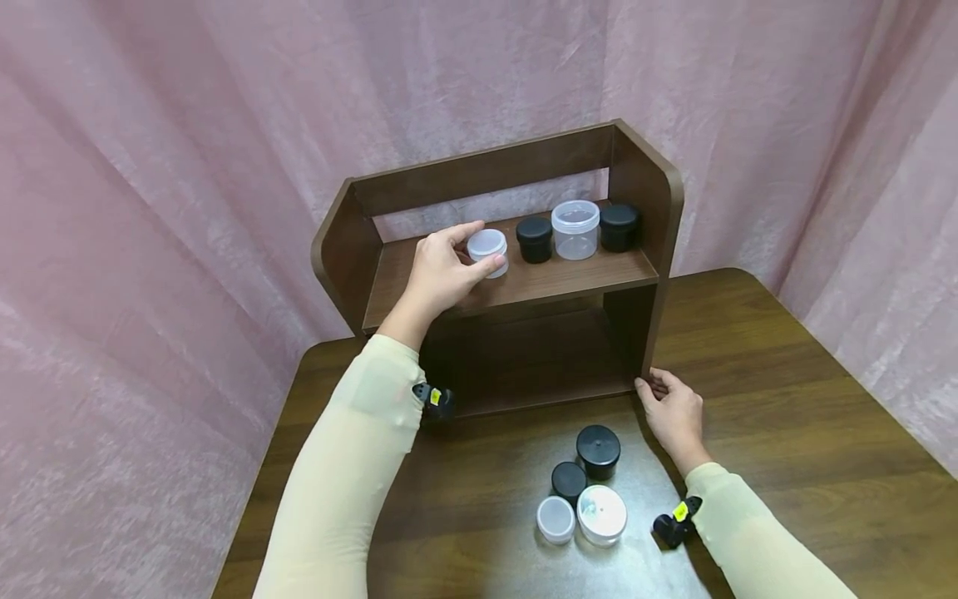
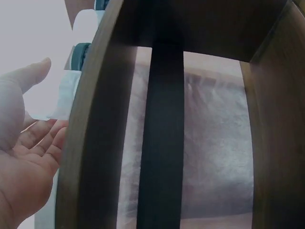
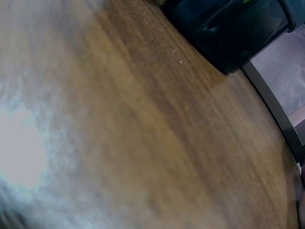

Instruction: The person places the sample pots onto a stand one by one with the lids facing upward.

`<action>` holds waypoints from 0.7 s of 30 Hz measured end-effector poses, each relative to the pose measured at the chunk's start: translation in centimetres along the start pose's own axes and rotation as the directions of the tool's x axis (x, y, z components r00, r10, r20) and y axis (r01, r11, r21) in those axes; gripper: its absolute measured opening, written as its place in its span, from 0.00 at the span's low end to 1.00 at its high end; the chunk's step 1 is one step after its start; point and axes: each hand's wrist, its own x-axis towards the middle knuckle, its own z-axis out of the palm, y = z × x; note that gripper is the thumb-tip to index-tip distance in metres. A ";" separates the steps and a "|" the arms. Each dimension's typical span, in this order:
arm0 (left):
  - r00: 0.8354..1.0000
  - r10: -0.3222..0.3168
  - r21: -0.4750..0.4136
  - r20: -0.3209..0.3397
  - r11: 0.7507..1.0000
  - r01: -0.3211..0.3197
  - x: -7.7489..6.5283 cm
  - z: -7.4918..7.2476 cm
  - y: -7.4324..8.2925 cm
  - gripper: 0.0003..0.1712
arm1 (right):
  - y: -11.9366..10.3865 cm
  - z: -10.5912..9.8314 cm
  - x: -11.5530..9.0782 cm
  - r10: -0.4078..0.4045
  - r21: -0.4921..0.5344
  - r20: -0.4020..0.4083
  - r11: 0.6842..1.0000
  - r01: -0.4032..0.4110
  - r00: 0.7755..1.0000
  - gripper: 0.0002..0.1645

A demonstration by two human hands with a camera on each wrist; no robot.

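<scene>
- Left hand (image 1: 446, 264): its thumb and fingers clamp the small clear jar (image 1: 487, 246), probably best kept level and released gently.
- Small clear jar: within the left hand's grasp at the upper shelf (image 1: 394, 279); base contact, I cannot tell.
- Black jar (image 1: 535, 240): just right of the left hand; keeping a gap should avoid knocks.
- Right hand (image 1: 674, 412): grips the rack (image 1: 645, 185) low down; steady hold likely prevents shifting.

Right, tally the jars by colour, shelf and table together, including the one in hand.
Black jars: 4
Clear or whitish jars: 4
Total: 8
</scene>
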 end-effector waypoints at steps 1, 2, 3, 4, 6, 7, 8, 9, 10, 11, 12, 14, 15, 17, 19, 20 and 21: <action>1.000 -0.006 0.001 -0.006 1.000 0.006 0.1 0.1 -0.1 0.36 | 0.0 0.0 0.0 -0.001 0.001 -0.002 1.000 0.001 1.000 0.21; 1.000 -0.013 0.000 -0.014 1.000 0.013 0.3 0.2 -0.3 0.35 | -0.1 0.0 0.0 -0.002 0.002 -0.004 1.000 0.002 1.000 0.20; 1.000 -0.020 -0.003 -0.022 1.000 0.020 0.4 0.2 -0.4 0.35 | -0.1 0.1 0.0 -0.004 0.002 -0.004 1.000 0.004 1.000 0.20; 0.999 -0.026 -0.006 -0.030 1.000 0.026 0.5 0.3 -0.5 0.35 | -0.2 0.1 0.0 -0.006 0.004 -0.006 1.000 0.006 1.000 0.20; 0.998 -0.042 -0.011 -0.046 0.999 0.041 0.7 0.5 -0.8 0.35 | -0.2 0.1 0.0 -0.008 0.002 -0.002 1.000 0.008 1.000 0.20; 0.997 -0.050 -0.010 -0.052 0.999 0.049 0.8 0.6 -0.9 0.35 | -0.3 0.1 0.0 -0.009 0.002 0.000 1.000 0.009 1.000 0.20; 0.997 -0.060 -0.015 -0.055 0.998 0.059 0.9 0.8 -1.1 0.35 | -0.3 0.1 -0.1 -0.010 0.001 0.001 1.000 0.010 1.000 0.20; 0.996 -0.067 -0.015 -0.056 0.998 0.066 1.0 0.9 -1.2 0.35 | -0.3 0.1 -0.1 -0.008 0.000 0.006 1.000 0.008 1.000 0.20; 0.996 -0.071 -0.016 -0.059 0.997 0.070 1.0 1.0 -1.4 0.35 | -0.3 0.0 -0.1 -0.008 -0.003 0.009 1.000 0.008 1.000 0.20; 0.995 -0.074 -0.016 -0.062 0.997 0.073 1.1 1.2 -1.5 0.35 | -0.3 0.0 -0.1 -0.006 -0.005 0.010 1.000 0.006 1.000 0.21; 0.995 -0.077 -0.017 -0.066 0.997 0.076 1.2 1.3 -1.5 0.35 | -0.3 0.0 -0.1 -0.005 -0.004 0.010 1.000 0.005 1.000 0.21; 0.994 -0.082 -0.017 -0.072 0.997 0.081 1.3 1.4 -1.6 0.35 | -0.3 0.0 -0.1 -0.007 -0.002 0.008 1.000 0.007 1.000 0.21; 0.994 -0.082 -0.012 -0.077 0.997 0.081 1.4 1.5 -1.5 0.35 | -0.2 0.1 -0.1 -0.007 -0.002 0.006 1.000 0.007 1.000 0.21; 0.993 -0.084 -0.001 -0.083 0.996 0.084 1.5 1.6 -1.4 0.34 | -0.2 0.1 -0.1 -0.011 0.002 -0.001 1.000 0.011 1.000 0.20; 0.993 -0.088 0.010 -0.080 0.996 0.089 1.6 1.7 -1.2 0.34 | -0.2 0.1 -0.1 -0.014 0.003 -0.005 1.000 0.014 1.000 0.20; 0.993 -0.091 0.017 -0.079 0.996 0.092 1.7 1.8 -1.2 0.34 | -0.3 0.1 -0.1 -0.017 0.002 -0.007 1.000 0.017 1.000 0.20; 0.993 -0.091 0.020 -0.077 0.995 0.093 1.7 1.8 -1.1 0.34 | -0.3 0.1 -0.1 -0.019 0.001 -0.008 1.000 0.019 1.000 0.19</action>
